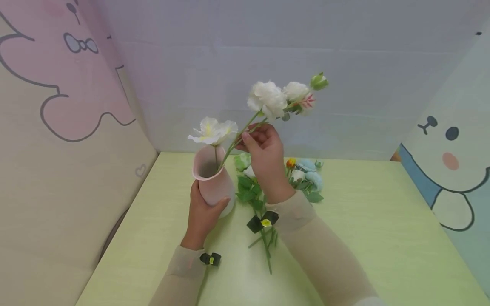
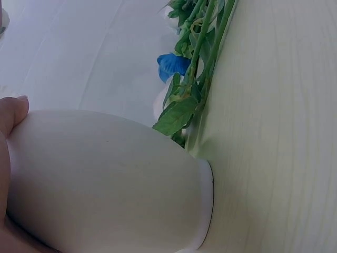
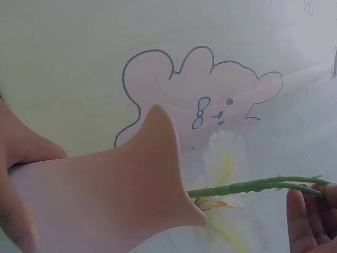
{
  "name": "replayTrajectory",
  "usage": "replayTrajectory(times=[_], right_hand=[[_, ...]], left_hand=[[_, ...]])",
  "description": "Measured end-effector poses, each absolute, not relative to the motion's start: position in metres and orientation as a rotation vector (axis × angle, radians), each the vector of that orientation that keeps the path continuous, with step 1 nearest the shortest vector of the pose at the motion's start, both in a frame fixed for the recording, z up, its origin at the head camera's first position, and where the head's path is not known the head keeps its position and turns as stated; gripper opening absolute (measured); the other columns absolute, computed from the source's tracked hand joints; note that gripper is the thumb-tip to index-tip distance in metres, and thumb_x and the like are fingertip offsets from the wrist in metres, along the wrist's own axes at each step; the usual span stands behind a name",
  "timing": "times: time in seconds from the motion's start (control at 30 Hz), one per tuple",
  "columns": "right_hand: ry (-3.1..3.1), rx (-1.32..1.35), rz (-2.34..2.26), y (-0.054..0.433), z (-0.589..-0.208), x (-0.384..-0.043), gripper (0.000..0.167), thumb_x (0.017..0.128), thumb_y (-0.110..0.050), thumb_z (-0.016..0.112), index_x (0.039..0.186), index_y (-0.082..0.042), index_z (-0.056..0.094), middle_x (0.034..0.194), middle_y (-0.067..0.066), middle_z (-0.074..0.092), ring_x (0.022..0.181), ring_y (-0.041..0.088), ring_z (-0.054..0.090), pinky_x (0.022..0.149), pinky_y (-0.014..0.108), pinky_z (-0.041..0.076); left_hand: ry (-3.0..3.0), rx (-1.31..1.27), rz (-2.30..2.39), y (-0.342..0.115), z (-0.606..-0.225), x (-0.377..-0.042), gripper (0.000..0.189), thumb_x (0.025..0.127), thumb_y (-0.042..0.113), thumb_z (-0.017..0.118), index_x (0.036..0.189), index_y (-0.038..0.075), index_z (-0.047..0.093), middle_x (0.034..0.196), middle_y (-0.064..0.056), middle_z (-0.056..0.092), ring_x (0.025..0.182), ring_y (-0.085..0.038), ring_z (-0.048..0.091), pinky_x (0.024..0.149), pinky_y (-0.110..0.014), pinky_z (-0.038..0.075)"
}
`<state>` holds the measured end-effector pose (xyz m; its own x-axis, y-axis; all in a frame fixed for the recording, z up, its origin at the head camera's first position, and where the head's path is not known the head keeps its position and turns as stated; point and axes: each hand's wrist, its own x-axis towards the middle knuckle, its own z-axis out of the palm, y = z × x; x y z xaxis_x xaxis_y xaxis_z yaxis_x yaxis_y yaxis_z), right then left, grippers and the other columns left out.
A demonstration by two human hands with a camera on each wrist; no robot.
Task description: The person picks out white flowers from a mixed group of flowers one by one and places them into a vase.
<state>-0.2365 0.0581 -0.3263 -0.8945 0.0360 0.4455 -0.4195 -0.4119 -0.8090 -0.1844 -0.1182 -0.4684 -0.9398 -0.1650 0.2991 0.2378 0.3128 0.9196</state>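
Note:
A pale pink vase stands on the table, and my left hand grips its side with the thumb across the front. One white flower with a yellow centre rises out of the vase mouth. My right hand pinches the green stem of a white artificial flower spray between thumb and fingers. The spray leans up to the right, bearing white blooms, a pinkish bloom and a green bud. In the right wrist view its stem runs into the vase mouth; the lower end is hidden inside.
Right of the vase lies a pile of artificial flowers with green leaves, partly hidden by the right forearm. Light blue blooms and an orange bud show beyond it. Walls with printed cartoon figures stand behind and at both sides of the table.

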Motion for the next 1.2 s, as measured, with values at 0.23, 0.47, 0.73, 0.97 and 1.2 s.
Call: replayTrajectory(times=[0.23, 0.47, 0.73, 0.97, 1.2], right_hand=[[-1.558, 0.538, 2.345, 0.051, -0.335, -0.237, 0.012, 0.102, 0.002, 0.06, 0.112, -0.002, 0.055, 0.092, 0.008, 0.066, 0.087, 0.022, 0.069, 0.081, 0.04, 0.059], [-1.613, 0.51, 2.336, 0.047, -0.341, -0.237, 0.012, 0.102, 0.003, 0.061, 0.111, -0.003, 0.057, 0.093, 0.009, 0.067, 0.086, 0.022, 0.069, 0.08, 0.04, 0.059], [-1.646, 0.545, 2.367, 0.045, -0.349, -0.238, 0.011, 0.102, 0.005, 0.059, 0.111, -0.002, 0.055, 0.094, 0.01, 0.066, 0.085, 0.02, 0.069, 0.079, 0.038, 0.06], [-1.761, 0.61, 2.312, 0.048, -0.345, -0.234, 0.01, 0.105, -0.002, 0.056, 0.115, 0.0, 0.055, 0.1, 0.017, 0.066, 0.091, 0.022, 0.069, 0.085, 0.043, 0.058], [-1.839, 0.655, 2.253, 0.048, -0.34, -0.231, 0.013, 0.109, -0.008, 0.051, 0.116, 0.002, 0.055, 0.103, 0.022, 0.066, 0.093, 0.027, 0.069, 0.086, 0.043, 0.058]], left_hand=[[-2.23, -0.064, -1.656, -0.125, -0.493, -0.196, 0.104, 0.079, 0.016, 0.091, 0.16, 0.018, 0.026, 0.149, -0.012, 0.042, 0.126, -0.035, 0.048, 0.102, -0.057, 0.038], [-2.227, -0.085, -1.631, -0.128, -0.497, -0.197, 0.102, 0.079, 0.024, 0.092, 0.158, 0.021, 0.028, 0.146, -0.006, 0.043, 0.124, -0.029, 0.049, 0.1, -0.054, 0.04], [-2.239, -0.066, -1.623, -0.126, -0.494, -0.196, 0.103, 0.079, 0.024, 0.091, 0.159, 0.017, 0.027, 0.147, -0.008, 0.043, 0.125, -0.03, 0.049, 0.101, -0.054, 0.04], [-2.258, -0.043, -1.588, -0.125, -0.493, -0.196, 0.103, 0.079, 0.024, 0.09, 0.159, 0.014, 0.027, 0.147, -0.012, 0.043, 0.125, -0.032, 0.049, 0.102, -0.055, 0.04], [-2.269, -0.034, -1.577, -0.126, -0.494, -0.197, 0.103, 0.078, 0.025, 0.09, 0.159, 0.014, 0.027, 0.146, -0.011, 0.044, 0.124, -0.032, 0.05, 0.102, -0.053, 0.04]])
